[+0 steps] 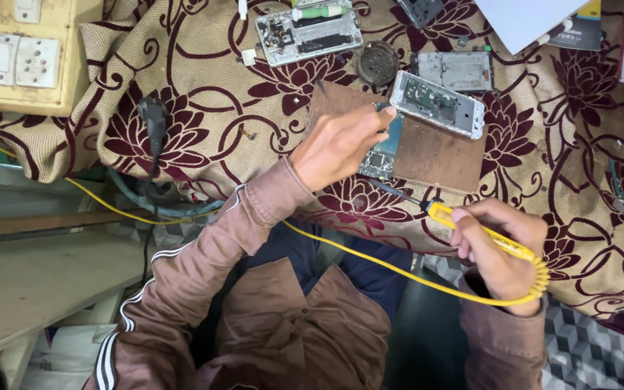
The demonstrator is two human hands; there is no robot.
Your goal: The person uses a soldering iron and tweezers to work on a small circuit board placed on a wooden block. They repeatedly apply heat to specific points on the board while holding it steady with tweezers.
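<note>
My left hand (341,144) rests on a brown board (435,155), its fingers pinning a small green circuit board (380,162) against it. My right hand (503,249) grips a yellow soldering iron (478,235) by the handle. The iron's dark tip points up-left toward the circuit board and stops just short of it. A yellow cord (370,260) runs from the iron across my lap. An opened phone frame (438,105) lies tilted on the board's upper right corner.
A patterned cloth (204,94) covers the table. More opened phone parts (308,32), a round dark tin (377,63) and another frame (456,70) lie at the back. A switch box (19,58) sits at the left, with a black plug (154,119) and cables nearby.
</note>
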